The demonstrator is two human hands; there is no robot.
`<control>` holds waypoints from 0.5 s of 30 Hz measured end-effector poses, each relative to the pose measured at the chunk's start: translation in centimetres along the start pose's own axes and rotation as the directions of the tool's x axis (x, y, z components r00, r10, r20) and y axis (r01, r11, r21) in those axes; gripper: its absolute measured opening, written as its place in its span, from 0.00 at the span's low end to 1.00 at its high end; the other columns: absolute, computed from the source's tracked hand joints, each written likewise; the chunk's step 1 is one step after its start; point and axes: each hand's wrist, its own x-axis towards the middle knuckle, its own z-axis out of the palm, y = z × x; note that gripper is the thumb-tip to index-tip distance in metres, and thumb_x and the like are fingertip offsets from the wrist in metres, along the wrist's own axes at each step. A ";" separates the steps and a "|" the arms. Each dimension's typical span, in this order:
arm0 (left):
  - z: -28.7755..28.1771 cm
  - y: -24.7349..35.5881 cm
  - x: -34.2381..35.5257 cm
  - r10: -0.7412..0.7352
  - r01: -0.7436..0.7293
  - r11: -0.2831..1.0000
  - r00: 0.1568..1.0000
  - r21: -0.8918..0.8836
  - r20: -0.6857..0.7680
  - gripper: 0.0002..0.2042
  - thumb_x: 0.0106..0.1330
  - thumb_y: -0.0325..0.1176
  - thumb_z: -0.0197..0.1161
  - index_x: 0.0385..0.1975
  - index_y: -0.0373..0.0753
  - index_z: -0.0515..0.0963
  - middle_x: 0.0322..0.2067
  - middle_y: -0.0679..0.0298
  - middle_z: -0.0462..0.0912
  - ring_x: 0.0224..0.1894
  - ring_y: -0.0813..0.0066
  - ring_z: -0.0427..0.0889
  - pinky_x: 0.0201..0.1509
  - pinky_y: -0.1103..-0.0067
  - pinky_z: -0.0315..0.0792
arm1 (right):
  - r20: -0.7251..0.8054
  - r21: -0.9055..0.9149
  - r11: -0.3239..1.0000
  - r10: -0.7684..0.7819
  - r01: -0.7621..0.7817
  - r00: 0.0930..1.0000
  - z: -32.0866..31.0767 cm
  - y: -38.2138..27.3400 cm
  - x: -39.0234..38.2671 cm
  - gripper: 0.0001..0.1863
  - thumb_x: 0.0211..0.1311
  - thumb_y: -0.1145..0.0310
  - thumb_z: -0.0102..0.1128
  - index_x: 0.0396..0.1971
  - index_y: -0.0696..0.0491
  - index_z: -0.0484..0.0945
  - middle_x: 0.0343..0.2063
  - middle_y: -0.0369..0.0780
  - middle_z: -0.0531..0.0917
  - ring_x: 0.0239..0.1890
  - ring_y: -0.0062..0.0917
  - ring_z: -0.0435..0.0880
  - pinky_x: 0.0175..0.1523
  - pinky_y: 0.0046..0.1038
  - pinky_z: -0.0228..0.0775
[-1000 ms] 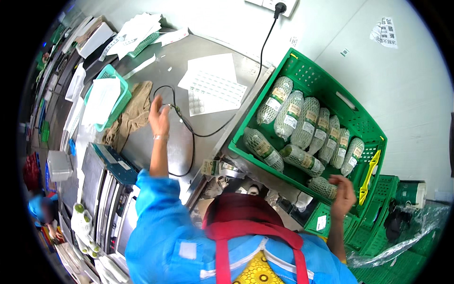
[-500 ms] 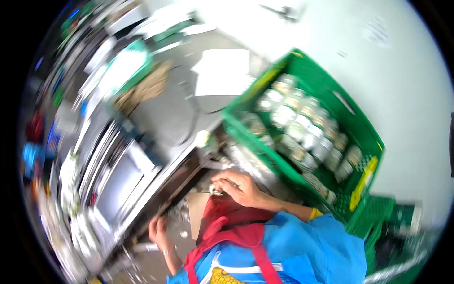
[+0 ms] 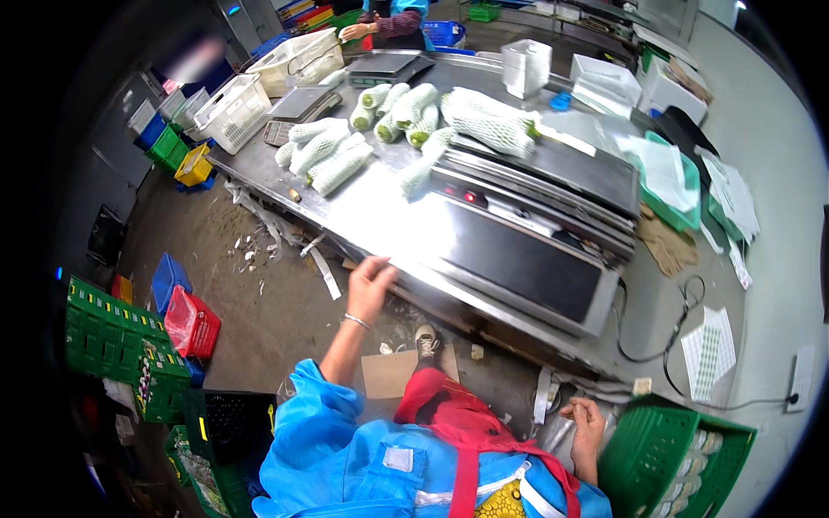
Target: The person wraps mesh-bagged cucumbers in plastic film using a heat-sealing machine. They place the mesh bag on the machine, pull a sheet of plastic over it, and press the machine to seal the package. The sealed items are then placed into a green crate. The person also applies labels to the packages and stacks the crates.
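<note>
A long steel table (image 3: 389,216) carries a flat black-and-silver machine (image 3: 527,250) and heaps of vegetables in white foam netting (image 3: 332,160). The left hand (image 3: 371,285) reaches up to the table's near edge, fingers loosely spread, holding nothing. The right hand (image 3: 589,423) hangs low, curled loosely and empty, just beside the rim of a green plastic crate (image 3: 648,449).

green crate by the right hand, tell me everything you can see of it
The green crate is a plastic bin with slotted, lattice-like walls and a thick rim, sitting low at the lower right, below the end of the steel table. It looks tilted toward the camera. Inside, along its right side, lies a row of produce in white foam netting. The right hand hangs just beside its left rim; whether they touch is unclear.
</note>
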 end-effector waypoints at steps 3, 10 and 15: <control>-6.1 -1.0 9.7 0.053 -0.038 0.990 0.993 0.139 -0.103 0.13 0.56 0.25 0.60 0.42 0.30 0.73 0.34 0.62 0.79 0.38 0.77 0.76 0.42 0.82 0.70 | 0.185 -0.068 0.997 -0.018 0.031 0.983 8.6 -3.8 7.1 0.09 0.61 0.75 0.49 0.36 0.64 0.74 0.29 0.43 0.81 0.32 0.24 0.80 0.40 0.25 0.73; -5.8 -3.8 25.6 -0.146 0.162 0.976 0.983 -0.143 0.113 0.15 0.60 0.31 0.58 0.47 0.35 0.72 0.42 0.61 0.77 0.39 0.77 0.77 0.42 0.83 0.69 | 0.156 -0.359 0.747 -0.543 0.560 0.825 25.2 -19.4 30.2 0.07 0.59 0.74 0.52 0.36 0.60 0.74 0.32 0.38 0.78 0.34 0.18 0.76 0.40 0.22 0.69; 1.2 -0.7 37.2 -0.072 0.141 0.975 0.930 -0.169 0.361 0.23 0.60 0.38 0.59 0.55 0.41 0.66 0.49 0.64 0.73 0.47 0.75 0.72 0.49 0.77 0.65 | 0.030 -0.510 0.755 -0.464 0.413 0.886 25.5 -22.0 41.9 0.20 0.54 0.64 0.58 0.43 0.62 0.72 0.41 0.48 0.75 0.43 0.33 0.75 0.48 0.30 0.66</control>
